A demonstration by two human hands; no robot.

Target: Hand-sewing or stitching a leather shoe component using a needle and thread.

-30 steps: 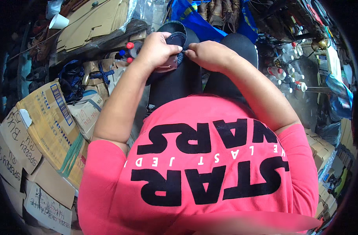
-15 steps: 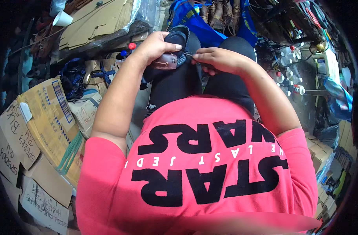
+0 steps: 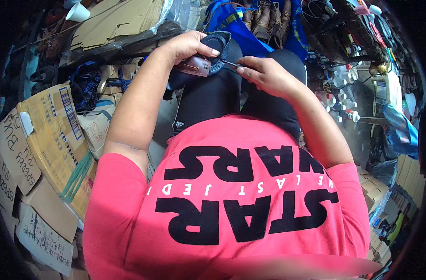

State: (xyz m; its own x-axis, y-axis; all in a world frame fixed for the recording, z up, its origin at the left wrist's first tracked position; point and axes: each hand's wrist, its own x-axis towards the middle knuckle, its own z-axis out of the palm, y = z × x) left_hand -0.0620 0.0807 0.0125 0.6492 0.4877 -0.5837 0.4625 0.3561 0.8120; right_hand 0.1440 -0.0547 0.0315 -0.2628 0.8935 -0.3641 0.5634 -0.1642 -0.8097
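Pink shirt (image 3: 227, 186), on the near side of left hand (image 3: 189, 48) and right hand (image 3: 264, 73). Black trousers (image 3: 210, 100), beneath both hands. Yellow box (image 3: 54, 135), well apart, leftward and nearer than the left hand. Blue bag (image 3: 244, 38), beyond the right hand, containing brown boots (image 3: 264, 28). Dark, brown-panelled shoe (image 3: 200, 67), clasped in the left hand, thumb across the top. Thin tool (image 3: 230, 63), pinched in the right hand, directed leftward at the shoe's edge; too fine to tell whether touching.

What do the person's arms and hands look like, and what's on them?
Bright pink short sleeves cover the upper arms and end around the elbows. Below them, the forearms are bare, and the left hand and right hand are ungloved.
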